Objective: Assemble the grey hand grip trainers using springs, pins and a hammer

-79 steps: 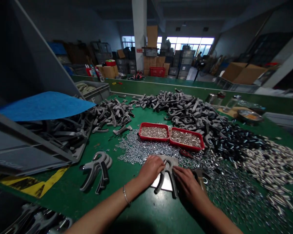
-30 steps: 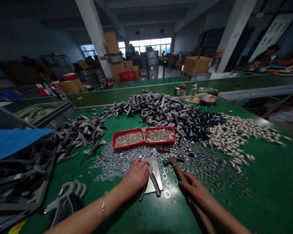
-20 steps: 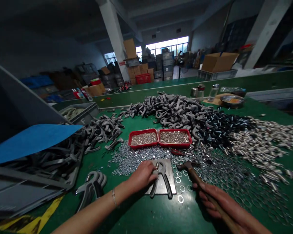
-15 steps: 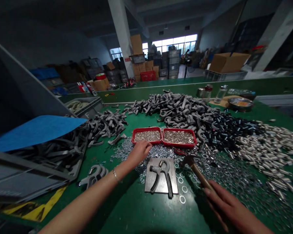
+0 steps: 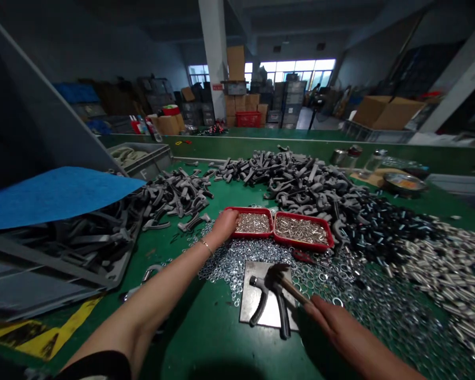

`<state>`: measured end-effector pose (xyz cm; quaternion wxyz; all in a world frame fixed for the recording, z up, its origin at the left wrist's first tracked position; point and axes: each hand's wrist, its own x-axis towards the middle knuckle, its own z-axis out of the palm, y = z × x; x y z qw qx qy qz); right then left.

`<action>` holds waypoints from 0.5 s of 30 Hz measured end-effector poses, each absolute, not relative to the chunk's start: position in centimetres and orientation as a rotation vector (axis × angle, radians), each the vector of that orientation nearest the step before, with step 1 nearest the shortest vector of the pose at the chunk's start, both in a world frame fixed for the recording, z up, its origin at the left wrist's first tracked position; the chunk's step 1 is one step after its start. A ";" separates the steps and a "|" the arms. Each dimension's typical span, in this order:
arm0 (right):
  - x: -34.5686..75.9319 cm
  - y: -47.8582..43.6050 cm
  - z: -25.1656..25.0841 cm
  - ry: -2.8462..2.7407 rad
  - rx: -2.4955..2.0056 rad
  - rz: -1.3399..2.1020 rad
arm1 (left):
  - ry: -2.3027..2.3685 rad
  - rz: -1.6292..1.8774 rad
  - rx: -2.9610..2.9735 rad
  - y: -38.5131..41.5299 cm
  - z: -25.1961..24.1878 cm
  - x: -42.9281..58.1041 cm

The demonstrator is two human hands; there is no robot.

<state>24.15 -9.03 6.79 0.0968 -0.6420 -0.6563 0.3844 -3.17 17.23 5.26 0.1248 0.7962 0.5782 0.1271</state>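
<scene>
My right hand (image 5: 322,315) is wrapped round the wooden handle of a hammer (image 5: 295,292). The hammer's head hovers over a grey hand grip strengthener (image 5: 283,312) and hides its upper part. That grip strengthener lies on a square metal plate (image 5: 266,316), legs towards me. My left hand (image 5: 225,224) reaches over the left end of a red tray (image 5: 253,236) of small metal parts. Its fingers are bent together at the tray; their tips, and anything between them, are hidden. Close to the right stands a second red tray (image 5: 304,244) holding small metal pins.
Washers (image 5: 225,261) and larger rings (image 5: 338,302) are spread round the plate. Grey handle parts (image 5: 296,177) are heaped behind the trays, black parts (image 5: 383,216) and metal cylinders (image 5: 439,258) to the right. A grey crate (image 5: 122,274) stands left; a glass jar (image 5: 376,160) stands at the back.
My left hand has moved from the front edge of the left red tray to its left end. The hammer has swung left, from beside the plate to above the grip strengthener. The view has shifted slightly.
</scene>
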 end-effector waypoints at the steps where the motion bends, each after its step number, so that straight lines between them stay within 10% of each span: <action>1: 24.1 -8.8 6.7 -1.923 -1.867 1.145 | 1.656 0.413 2.303 16.6 5.5 -3.4; 15: 26.4 -12.6 2.4 -1.262 -1.785 1.207 | 1.145 0.479 2.191 5.8 1.5 3.2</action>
